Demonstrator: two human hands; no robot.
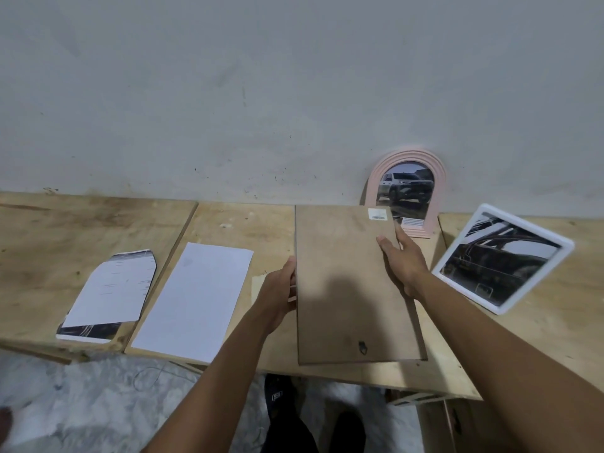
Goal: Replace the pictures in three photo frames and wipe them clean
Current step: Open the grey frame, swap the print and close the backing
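Plywood tabletop [81, 230] set against a grey plaster wall [228, 93], seen from the head camera. At centre, brown backing board [346, 282], long side running 12 to 6 o'clock, resting on the table or held just above it: cannot tell which. Pale sticker [378, 213] at its 1 o'clock corner, small metal hanger [362, 347] near 6.

Left hand [281, 289] at the board's 9 o'clock edge: grips it, thumb on top, fingers curled underneath. Right hand [403, 259] at the 3 o'clock edge: holds it with thumb on the top face and one finger stretched along the edge, remaining fingers hidden.

At 1 o'clock from the board, pink arched frame [408, 155] leaning upright on the wall, car picture inside. At 3 o'clock, white rectangular frame [567, 248], tilted, dark car picture inside. At 9 o'clock, plain white sheet [192, 299]; farther toward 9, arch-cut print [111, 289], white side up. Toward 6, past the table edge, mottled floor [81, 403].
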